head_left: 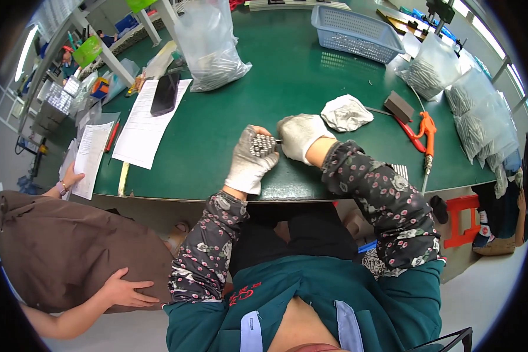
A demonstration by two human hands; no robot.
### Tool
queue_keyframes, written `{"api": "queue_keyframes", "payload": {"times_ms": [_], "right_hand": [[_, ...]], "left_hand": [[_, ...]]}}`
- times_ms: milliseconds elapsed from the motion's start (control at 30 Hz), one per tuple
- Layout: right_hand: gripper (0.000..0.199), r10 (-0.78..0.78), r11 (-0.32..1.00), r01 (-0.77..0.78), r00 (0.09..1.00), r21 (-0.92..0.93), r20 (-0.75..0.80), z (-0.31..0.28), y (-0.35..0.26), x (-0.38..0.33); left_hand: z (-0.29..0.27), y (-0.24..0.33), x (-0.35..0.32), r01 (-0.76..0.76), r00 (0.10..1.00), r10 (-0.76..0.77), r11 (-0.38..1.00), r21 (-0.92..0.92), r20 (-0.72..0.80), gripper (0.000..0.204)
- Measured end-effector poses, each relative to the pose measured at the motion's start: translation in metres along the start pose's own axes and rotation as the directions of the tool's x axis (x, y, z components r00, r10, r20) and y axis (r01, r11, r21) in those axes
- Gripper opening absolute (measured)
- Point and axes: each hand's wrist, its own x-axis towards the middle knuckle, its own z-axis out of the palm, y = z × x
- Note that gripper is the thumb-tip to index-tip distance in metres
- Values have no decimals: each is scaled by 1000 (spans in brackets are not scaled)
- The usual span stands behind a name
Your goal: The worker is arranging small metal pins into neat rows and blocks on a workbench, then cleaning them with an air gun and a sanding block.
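My left hand [247, 164], in a whitish glove, is closed around a bundle of small metal rods [263, 145], whose round ends face up. Close beside it on the right is my right hand [300, 138], also gloved, with its fingers curled toward the bundle. A thin dark tip shows between the two hands, but what the right fingers pinch is too small to make out. Both hands are over the near part of the green table [217, 126]. A crumpled white cloth [347, 112] lies just beyond my right hand.
An orange air blow gun [428, 132], a brown block [399, 107] and several short rods [400, 171] lie to the right. Rod-filled plastic bags [481, 117] line the right edge; another bag [208, 50] stands far left. A blue basket [358, 35] sits behind. A co-worker's hand [71, 176] touches papers.
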Motion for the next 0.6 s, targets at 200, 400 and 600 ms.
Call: {"api": "queue_keyframes", "payload": {"times_ms": [200, 400, 600], "right_hand": [[22, 151, 670, -156, 986, 725, 73, -2, 9, -19], [20, 155, 511, -121, 987, 851, 47, 13, 0, -20], [25, 192, 857, -97, 971, 505, -140, 9, -8, -27]], "left_hand": [[-4, -2, 2, 39, 999, -40, 996, 79, 8, 42], [-3, -5, 4, -148, 989, 144, 961, 232, 34, 44], [1, 2, 3, -88, 996, 84, 955, 282, 27, 60]]}}
